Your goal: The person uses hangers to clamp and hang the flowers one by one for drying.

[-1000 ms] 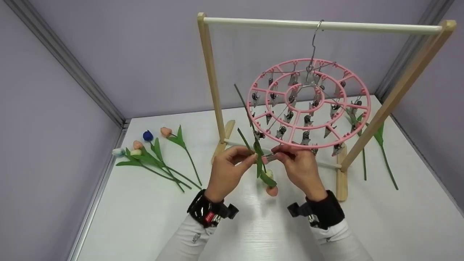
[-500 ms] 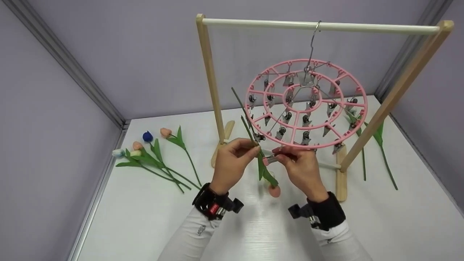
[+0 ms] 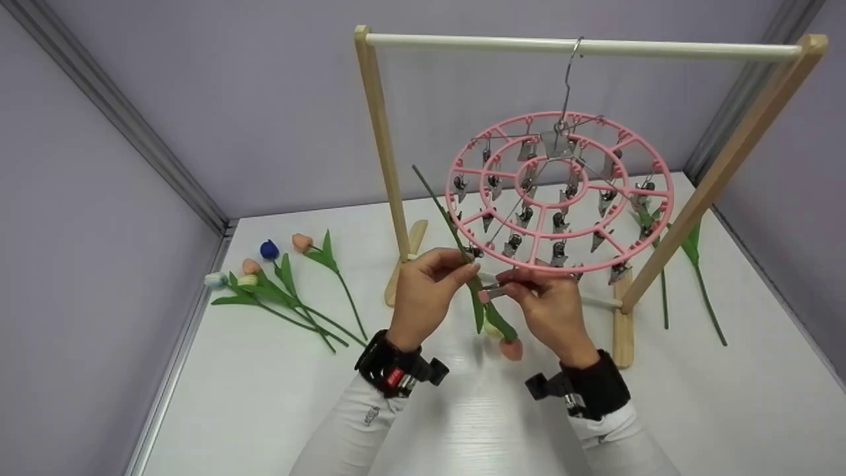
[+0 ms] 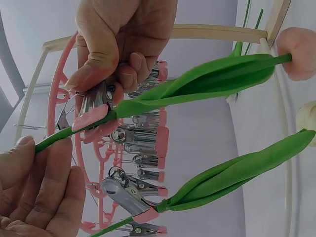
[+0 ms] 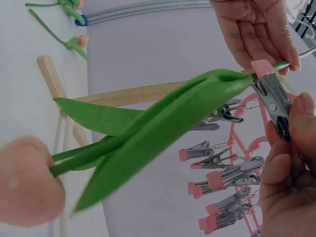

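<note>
In the head view my left hand (image 3: 423,297) pinches the stem of an artificial peach tulip (image 3: 511,349), which slants bloom down. My right hand (image 3: 550,307) holds a metal clip with pink tips (image 3: 492,293) between thumb and fingers. The clip's pink tips straddle the stem just beyond the leaf base, as the left wrist view shows; whether they bite on it I cannot tell. Beside it a cream tulip (image 4: 237,173) hangs bloom down from another clip (image 4: 123,195). Both clips belong to the round pink hanger (image 3: 538,254), just above my hands.
A wooden rack (image 3: 377,132) with a white bar (image 3: 476,43) carries the hanger. Several tulips, one of them blue (image 3: 269,248), lie on the table's left side. Green stems (image 3: 707,297) show at the right, behind the rack's right post (image 3: 727,178).
My left hand has moved slightly right and up, bringing the peach tulip's stem to the clip. Its bloom has swung right and a little down. My right hand has hardly moved.
</note>
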`<action>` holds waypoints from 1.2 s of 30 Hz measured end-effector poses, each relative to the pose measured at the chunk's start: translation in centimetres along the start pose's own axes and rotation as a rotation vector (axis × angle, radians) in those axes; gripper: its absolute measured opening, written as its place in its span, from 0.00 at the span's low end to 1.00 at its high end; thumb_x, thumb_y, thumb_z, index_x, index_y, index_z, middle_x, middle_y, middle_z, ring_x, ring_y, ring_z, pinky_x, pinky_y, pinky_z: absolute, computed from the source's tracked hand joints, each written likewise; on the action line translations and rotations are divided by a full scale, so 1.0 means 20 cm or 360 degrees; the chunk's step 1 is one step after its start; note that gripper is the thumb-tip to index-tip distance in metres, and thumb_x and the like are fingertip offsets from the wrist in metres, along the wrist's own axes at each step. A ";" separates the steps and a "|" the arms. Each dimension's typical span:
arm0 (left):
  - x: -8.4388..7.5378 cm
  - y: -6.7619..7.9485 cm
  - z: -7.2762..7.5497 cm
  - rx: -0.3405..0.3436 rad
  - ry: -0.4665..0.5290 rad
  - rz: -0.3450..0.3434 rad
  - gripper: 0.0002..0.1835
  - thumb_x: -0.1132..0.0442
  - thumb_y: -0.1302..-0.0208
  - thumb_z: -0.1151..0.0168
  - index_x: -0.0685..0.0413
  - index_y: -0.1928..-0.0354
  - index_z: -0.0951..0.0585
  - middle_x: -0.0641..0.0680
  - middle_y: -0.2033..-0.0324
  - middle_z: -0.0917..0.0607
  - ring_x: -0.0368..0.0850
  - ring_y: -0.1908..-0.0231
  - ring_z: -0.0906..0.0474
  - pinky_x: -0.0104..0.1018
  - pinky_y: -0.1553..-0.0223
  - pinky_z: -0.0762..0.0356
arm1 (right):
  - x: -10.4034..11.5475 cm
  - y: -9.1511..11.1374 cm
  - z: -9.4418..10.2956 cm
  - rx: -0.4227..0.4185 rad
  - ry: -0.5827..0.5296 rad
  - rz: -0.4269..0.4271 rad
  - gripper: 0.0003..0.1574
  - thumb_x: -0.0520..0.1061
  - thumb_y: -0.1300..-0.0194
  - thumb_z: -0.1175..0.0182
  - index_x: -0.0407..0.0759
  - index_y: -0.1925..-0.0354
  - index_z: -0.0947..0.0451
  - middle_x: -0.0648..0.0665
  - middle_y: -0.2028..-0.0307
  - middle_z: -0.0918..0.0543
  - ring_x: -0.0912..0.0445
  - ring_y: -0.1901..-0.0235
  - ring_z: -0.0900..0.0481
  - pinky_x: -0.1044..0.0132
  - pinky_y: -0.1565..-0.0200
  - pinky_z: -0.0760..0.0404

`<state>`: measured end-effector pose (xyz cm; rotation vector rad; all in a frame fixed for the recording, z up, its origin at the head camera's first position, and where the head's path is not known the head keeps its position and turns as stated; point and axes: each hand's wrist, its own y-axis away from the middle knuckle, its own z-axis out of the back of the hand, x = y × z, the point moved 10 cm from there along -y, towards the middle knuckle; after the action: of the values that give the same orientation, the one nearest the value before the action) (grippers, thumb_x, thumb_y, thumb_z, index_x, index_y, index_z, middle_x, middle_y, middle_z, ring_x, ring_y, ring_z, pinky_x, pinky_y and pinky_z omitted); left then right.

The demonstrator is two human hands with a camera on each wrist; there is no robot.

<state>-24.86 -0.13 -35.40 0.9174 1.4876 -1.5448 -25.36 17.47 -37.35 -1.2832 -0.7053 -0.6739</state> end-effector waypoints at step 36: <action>-0.03 0.02 -0.01 0.0025 -0.0015 0.0106 0.07 0.73 0.36 0.34 0.70 0.58 0.16 0.60 0.64 0.13 0.62 0.63 0.16 0.33 0.61 0.18 | -0.19 0.03 0.00 0.0159 0.0034 -0.0486 0.21 0.41 0.35 0.32 0.40 0.44 0.19 0.45 0.57 0.16 0.53 0.57 0.18 0.68 0.58 0.18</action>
<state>-24.35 0.18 -35.06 0.9582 1.4264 -1.5124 -27.31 17.72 -40.68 -1.0848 -0.9169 -0.8870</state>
